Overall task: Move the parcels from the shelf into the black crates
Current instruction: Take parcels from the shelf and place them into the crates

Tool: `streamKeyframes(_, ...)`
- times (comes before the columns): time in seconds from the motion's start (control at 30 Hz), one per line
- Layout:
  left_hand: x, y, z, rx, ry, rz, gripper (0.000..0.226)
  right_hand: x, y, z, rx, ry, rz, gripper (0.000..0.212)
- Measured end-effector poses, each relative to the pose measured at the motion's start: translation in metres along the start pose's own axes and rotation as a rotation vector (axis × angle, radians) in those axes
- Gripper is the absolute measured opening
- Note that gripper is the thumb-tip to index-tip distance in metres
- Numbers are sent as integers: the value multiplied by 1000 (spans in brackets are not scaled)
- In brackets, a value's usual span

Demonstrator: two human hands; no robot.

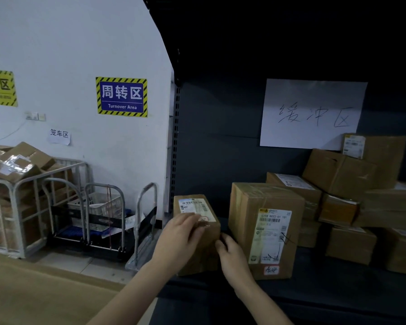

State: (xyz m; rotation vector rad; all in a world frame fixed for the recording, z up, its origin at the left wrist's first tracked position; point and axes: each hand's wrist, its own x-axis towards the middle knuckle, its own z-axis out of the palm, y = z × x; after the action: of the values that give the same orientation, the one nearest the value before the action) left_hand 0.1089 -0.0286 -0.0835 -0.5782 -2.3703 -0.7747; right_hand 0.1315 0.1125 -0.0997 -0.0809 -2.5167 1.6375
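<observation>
A small brown cardboard parcel (pixel 198 207) with a white label on top stands at the left end of the dark shelf (pixel 314 277). My left hand (pixel 178 238) lies over its top and front-left side. My right hand (pixel 231 256) presses against its right side, in the gap beside a bigger taped parcel (pixel 265 228). Both hands grip the small parcel together. Several more brown parcels (pixel 352 184) are stacked at the back right of the shelf. No black crate is in view.
A white paper sign (pixel 312 113) hangs on the shelf's back panel. Left of the shelf stand a metal cage cart (pixel 21 195) full of cardboard boxes, folded hand trolleys (pixel 108 219) and a white wall with a blue "Turnover Area" sign (pixel 122 96).
</observation>
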Motion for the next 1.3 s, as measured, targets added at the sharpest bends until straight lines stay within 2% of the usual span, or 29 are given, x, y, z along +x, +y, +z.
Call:
streamKeyframes(0.07,-2,-4,-4,-185,123,-164,40,1,-5,1,52,14,-18,36)
streamKeyframes(0.13,0,-8,-9,-369,140,-386,43,5,-13,-1,121,11,-8,28)
streamKeyframes(0.23,10,-7,-18,-646,-63,-748,49,17,-29,-1,215,-5,80,28)
streamKeyframes(0.3,12,-4,-19,-831,-202,-834,45,22,-34,0,206,-30,131,40)
streamKeyframes(0.33,11,-6,-18,-865,-220,-830,41,24,-34,-1,206,-39,134,40)
streamKeyframes(0.4,7,-9,-18,-895,-211,-772,34,20,-33,-4,230,-73,77,27)
streamKeyframes(0.47,0,-15,-20,-892,-210,-658,25,15,-23,-9,226,-114,-10,19)
streamKeyframes(0.5,-4,-16,-23,-891,-213,-593,29,11,-18,-9,203,-130,-47,19)
streamKeyframes(0.6,-18,-24,-19,-761,-210,-425,55,2,0,-2,81,-109,-126,35)
streamKeyframes(0.7,-35,-26,-7,-648,-177,-360,67,-7,17,8,-13,-64,-133,54)
streamKeyframes(0.8,-49,-29,9,-587,-153,-353,74,-11,25,13,-71,-40,-119,60)
streamKeyframes(1.1,-55,-30,13,-419,-171,-353,73,-15,31,10,-190,-29,-177,61)
streamKeyframes(1.23,-58,-35,10,-338,-196,-414,80,-35,34,-8,-218,2,-281,57)
streamKeyframes(1.3,-56,-35,7,-334,-201,-421,81,-47,35,-28,-207,75,-344,50)
